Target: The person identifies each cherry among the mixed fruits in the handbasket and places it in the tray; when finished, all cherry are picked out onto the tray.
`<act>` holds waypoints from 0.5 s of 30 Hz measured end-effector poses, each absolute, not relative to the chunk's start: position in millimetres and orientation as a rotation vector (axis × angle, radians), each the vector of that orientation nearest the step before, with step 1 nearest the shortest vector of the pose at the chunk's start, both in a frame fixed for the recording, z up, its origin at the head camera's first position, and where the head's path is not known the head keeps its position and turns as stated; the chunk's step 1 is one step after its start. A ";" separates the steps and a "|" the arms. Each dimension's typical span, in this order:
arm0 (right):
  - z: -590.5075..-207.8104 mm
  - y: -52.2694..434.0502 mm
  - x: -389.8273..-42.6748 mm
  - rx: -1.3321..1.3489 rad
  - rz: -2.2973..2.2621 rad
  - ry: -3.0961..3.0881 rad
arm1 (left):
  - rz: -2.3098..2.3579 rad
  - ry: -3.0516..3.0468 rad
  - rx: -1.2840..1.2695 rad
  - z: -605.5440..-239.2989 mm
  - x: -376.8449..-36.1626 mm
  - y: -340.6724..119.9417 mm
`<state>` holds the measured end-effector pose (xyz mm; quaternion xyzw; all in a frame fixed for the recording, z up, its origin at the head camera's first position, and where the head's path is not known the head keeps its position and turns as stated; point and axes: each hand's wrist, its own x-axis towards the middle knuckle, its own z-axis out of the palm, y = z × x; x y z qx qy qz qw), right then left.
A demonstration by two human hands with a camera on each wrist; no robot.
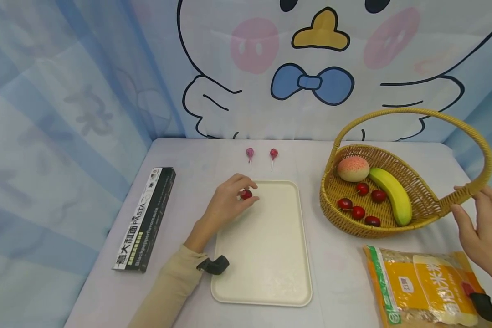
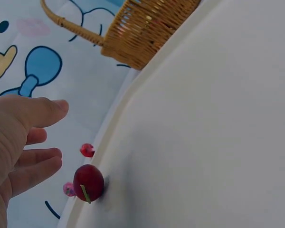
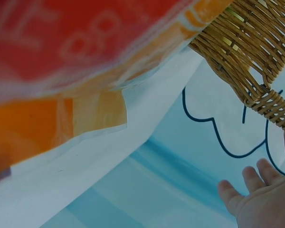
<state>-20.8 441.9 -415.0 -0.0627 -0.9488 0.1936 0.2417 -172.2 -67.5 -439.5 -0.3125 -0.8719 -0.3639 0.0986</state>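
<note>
The left hand arches over the far left corner of the cream tray, thumb and fingers spread around a single dark red cherry. Its grip is empty: the left wrist view shows a gap between the fingertips and the fruit. The cherry sits on the tray just inside the raised rim, which probably helps stop so round a thing from rolling off.

To the right, the right hand is at the near right root of the wicker basket's handle, probably steadying the wicker basket. Several of its fingers stretch free in the right wrist view; whether thumb and index pinch the wicker, I cannot tell.

Inside the basket, the peach lies far left, the banana along the right, and five more cherries between and near them, all kept together by the woven wall.

Two lollipops lie beyond the tray, a black pepper pasta box to its left, and an orange-and-yellow packet near right, leaving space around the tray.
</note>
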 end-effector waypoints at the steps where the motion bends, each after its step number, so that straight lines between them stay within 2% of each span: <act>1: -414.8 441.4 -20.7 -0.186 0.527 -2.604 | -1.077 -2.580 -0.928 -438.5 -171.9 -65.5; 15: -413.4 440.6 -19.2 -0.190 0.530 -2.610 | -1.188 -2.562 -1.014 -433.0 -171.2 -42.7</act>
